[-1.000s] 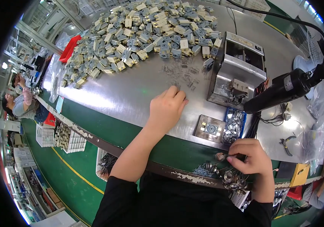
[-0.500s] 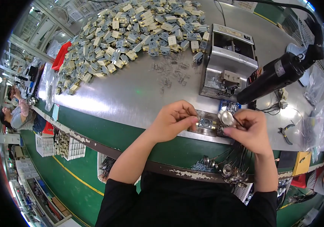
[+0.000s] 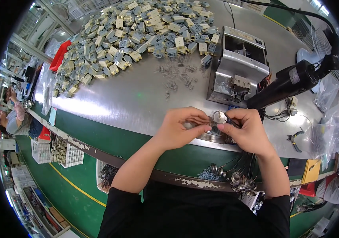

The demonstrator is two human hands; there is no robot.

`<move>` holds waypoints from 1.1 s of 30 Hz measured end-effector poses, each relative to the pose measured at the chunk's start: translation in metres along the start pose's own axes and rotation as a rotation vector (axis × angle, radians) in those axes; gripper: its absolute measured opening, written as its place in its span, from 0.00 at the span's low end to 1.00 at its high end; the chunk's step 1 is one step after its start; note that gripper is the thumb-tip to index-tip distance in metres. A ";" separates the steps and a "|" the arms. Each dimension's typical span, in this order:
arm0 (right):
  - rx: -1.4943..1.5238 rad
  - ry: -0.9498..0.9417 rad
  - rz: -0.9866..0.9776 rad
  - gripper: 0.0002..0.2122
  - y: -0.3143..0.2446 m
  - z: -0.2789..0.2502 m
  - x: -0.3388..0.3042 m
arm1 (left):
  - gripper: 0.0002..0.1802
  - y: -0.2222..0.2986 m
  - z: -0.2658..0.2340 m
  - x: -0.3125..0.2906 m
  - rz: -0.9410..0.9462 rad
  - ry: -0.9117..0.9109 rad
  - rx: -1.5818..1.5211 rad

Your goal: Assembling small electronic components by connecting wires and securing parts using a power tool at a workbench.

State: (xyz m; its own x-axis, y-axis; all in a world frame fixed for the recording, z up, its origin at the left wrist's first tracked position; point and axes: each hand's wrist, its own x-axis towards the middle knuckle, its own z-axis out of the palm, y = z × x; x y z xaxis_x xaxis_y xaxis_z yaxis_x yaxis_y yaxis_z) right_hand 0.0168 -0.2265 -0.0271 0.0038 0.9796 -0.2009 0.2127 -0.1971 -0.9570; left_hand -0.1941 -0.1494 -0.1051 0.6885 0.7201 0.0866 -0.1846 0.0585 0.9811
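Observation:
My right hand is closed, thumb and fingers pinching a round, shiny metal cap-like part above the bench edge. My left hand is closed too, its thumb and forefinger pressed together just left of that part. Whatever sits between its fingertips is too small or hidden to name. Under both hands lies a metal plate with a grey part, mostly covered by the fingers. Similar round metal parts with dark wires lie at the near bench edge, next to a small heap of screws.
A big pile of grey and cream housings covers the far left. Loose springs lie before a metal machine. A black cylindrical tool slants in from the right. Pliers and plastic bags lie farther right.
My right hand has moved left with the round metal part, bringing it close to my left fingertips over the plate. My left hand has shifted slightly.

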 end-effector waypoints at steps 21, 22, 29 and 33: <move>-0.533 0.221 -0.413 0.12 0.019 0.012 0.028 | 0.10 -0.007 -0.018 0.009 0.405 0.484 0.551; -0.504 0.182 -0.355 0.12 0.011 0.010 0.023 | 0.11 -0.014 -0.023 0.006 0.299 0.420 0.362; 0.092 -0.059 -0.142 0.13 0.029 -0.042 -0.017 | 0.18 -0.012 -0.001 -0.002 0.002 0.057 -0.006; 0.049 -0.191 -0.136 0.12 0.034 -0.057 -0.035 | 0.12 0.002 0.002 0.000 -0.019 -0.020 0.286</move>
State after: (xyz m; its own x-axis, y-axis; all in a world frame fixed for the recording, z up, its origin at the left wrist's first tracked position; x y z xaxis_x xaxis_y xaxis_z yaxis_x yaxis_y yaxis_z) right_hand 0.0795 -0.2654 -0.0407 -0.2070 0.9731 -0.1013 0.1508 -0.0705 -0.9861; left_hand -0.1935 -0.1508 -0.1026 0.7042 0.7066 0.0688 0.0313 -0.1276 0.9913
